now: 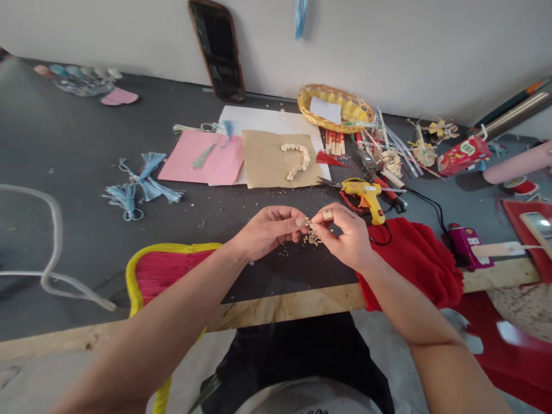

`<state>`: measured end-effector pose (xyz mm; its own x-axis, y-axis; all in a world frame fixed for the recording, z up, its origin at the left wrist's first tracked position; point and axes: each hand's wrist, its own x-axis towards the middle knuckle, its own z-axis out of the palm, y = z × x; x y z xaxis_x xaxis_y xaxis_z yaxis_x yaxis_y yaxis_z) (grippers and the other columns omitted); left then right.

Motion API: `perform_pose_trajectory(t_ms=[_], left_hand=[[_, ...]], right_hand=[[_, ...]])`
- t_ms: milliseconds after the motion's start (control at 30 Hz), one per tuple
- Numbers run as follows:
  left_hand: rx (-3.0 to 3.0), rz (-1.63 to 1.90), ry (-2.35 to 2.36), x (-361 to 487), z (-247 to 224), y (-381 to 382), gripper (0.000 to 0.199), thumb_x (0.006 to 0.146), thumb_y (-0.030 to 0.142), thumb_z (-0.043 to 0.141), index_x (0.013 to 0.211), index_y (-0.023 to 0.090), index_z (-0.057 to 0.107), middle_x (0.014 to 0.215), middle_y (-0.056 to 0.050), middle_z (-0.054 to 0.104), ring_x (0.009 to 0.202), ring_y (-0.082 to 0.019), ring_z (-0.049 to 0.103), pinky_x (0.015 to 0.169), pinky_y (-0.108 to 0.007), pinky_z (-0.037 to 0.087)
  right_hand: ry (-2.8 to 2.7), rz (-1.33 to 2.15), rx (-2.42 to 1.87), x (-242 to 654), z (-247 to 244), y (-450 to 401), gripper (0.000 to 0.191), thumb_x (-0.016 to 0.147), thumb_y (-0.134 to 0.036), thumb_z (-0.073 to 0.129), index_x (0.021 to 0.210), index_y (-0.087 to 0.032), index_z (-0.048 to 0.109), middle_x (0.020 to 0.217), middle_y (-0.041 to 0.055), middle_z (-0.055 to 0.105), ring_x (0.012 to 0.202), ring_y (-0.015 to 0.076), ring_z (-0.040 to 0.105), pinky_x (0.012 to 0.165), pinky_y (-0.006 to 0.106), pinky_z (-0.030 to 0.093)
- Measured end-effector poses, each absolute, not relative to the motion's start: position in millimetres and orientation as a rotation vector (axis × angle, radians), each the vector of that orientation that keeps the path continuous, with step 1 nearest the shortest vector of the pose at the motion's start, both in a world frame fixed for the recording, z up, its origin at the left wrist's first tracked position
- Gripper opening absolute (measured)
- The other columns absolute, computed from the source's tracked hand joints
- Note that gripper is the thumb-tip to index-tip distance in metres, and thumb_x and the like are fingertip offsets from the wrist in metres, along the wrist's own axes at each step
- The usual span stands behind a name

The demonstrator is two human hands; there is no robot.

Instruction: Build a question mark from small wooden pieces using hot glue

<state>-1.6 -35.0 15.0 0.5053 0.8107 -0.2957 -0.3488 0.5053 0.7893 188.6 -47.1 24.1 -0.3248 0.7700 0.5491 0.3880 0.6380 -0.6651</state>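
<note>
My left hand (pixel 273 231) and my right hand (pixel 345 234) meet above the dark tabletop, fingertips pinched together. Between them is a small pale beige piece (pixel 307 221), mostly covered by the fingers; its exact kind is too small to make out. Just below lies a loose pile of short beige stick-like bits (pixel 313 238), partly hidden by my right hand. Beyond the hands, a curved chain of beige pieces (pixel 305 157) rests on brown paper (pixel 265 158). A yellow glue gun (pixel 364 194) lies on its side, right of my right hand.
A red cloth (pixel 414 259) hangs over the front edge at right. Blue tassels (pixel 144 178) and pink paper (pixel 207 161) are at left. Behind stand a wicker basket (pixel 360 109) and a leaning phone (pixel 219 52). Pliers, straws and a red drink carton (pixel 462 155) crowd the right.
</note>
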Motion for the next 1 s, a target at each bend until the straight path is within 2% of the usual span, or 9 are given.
perform_pose_trajectory(t_ms=[133, 267, 367, 533, 667, 767, 867, 1000], left_hand=[[0.726, 0.773, 0.717, -1.9, 14.8, -35.0, 0.029, 0.066, 0.033, 0.088, 0.074, 0.010, 0.073, 0.070, -0.002, 0.069, 0.056, -0.006, 0.059, 0.057, -0.017, 0.047], [0.683, 0.789, 0.704, -2.8, 13.6, -34.3, 0.028, 0.067, 0.033, 0.087, 0.075, 0.011, 0.072, 0.069, -0.002, 0.070, 0.056, -0.007, 0.060, 0.058, -0.018, 0.049], [0.663, 0.798, 0.698, -3.4, 12.5, -33.7, 0.027, 0.068, 0.033, 0.086, 0.074, 0.010, 0.072, 0.069, -0.003, 0.070, 0.056, -0.007, 0.060, 0.058, -0.019, 0.050], [0.645, 0.789, 0.691, -3.9, 12.0, -33.5, 0.029, 0.066, 0.034, 0.088, 0.074, 0.010, 0.072, 0.070, -0.003, 0.071, 0.056, -0.008, 0.061, 0.058, -0.019, 0.050], [0.648, 0.766, 0.696, -4.0, 12.8, -33.6, 0.030, 0.065, 0.033, 0.088, 0.073, 0.010, 0.072, 0.069, -0.003, 0.070, 0.056, -0.008, 0.061, 0.057, -0.019, 0.050], [0.677, 0.733, 0.688, -4.1, 13.2, -34.0, 0.029, 0.066, 0.033, 0.088, 0.072, 0.010, 0.072, 0.068, -0.004, 0.070, 0.057, -0.008, 0.061, 0.058, -0.018, 0.049], [0.715, 0.700, 0.676, -4.4, 12.9, -34.7, 0.029, 0.067, 0.033, 0.087, 0.072, 0.010, 0.072, 0.066, -0.004, 0.069, 0.056, -0.008, 0.060, 0.058, -0.019, 0.049], [0.743, 0.683, 0.669, -4.6, 11.2, -35.0, 0.032, 0.067, 0.037, 0.087, 0.070, 0.010, 0.071, 0.067, -0.004, 0.070, 0.056, -0.007, 0.060, 0.057, -0.018, 0.049]], right_hand=[[-1.872, 0.561, -0.983, 189.3, 22.3, -48.0, 0.015, 0.085, -0.023, 0.070, 0.085, -0.021, 0.056, 0.077, -0.0015, 0.065, 0.065, 0.0098, 0.060, 0.064, 0.023, 0.055], [-1.894, 0.575, -0.926, 192.3, 23.4, -48.6, 0.018, 0.086, -0.025, 0.071, 0.098, -0.021, 0.059, 0.081, -0.0003, 0.066, 0.065, 0.0098, 0.059, 0.064, 0.024, 0.055], [-1.915, 0.526, -0.848, 193.3, 25.3, -48.0, 0.014, 0.088, -0.020, 0.067, 0.101, -0.021, 0.061, 0.085, 0.0020, 0.066, 0.067, 0.0107, 0.060, 0.064, 0.025, 0.055], [-1.971, 0.389, -0.757, 192.4, 25.8, -46.1, 0.012, 0.089, -0.011, 0.063, 0.096, -0.020, 0.064, 0.087, 0.0051, 0.068, 0.082, 0.0150, 0.067, 0.073, 0.029, 0.057], [-1.939, 0.446, -0.822, 194.3, 26.1, -46.1, 0.016, 0.091, -0.018, 0.062, 0.107, -0.021, 0.064, 0.092, 0.0055, 0.067, 0.075, 0.0134, 0.065, 0.068, 0.029, 0.058], [-1.986, 0.553, -0.842, 196.6, 26.7, -45.4, 0.025, 0.091, -0.024, 0.063, 0.115, -0.021, 0.063, 0.102, 0.0081, 0.066, 0.082, 0.0147, 0.065, 0.072, 0.030, 0.059], [-2.061, 0.598, -0.811, 197.2, 26.8, -44.2, 0.023, 0.092, -0.026, 0.062, 0.114, -0.020, 0.066, 0.104, 0.0091, 0.066, 0.095, 0.0175, 0.066, 0.081, 0.033, 0.058], [-2.067, 0.590, -0.806, 195.5, 27.4, -43.9, 0.014, 0.092, -0.026, 0.062, 0.104, -0.021, 0.068, 0.096, 0.0069, 0.068, 0.093, 0.0175, 0.066, 0.082, 0.033, 0.057]])
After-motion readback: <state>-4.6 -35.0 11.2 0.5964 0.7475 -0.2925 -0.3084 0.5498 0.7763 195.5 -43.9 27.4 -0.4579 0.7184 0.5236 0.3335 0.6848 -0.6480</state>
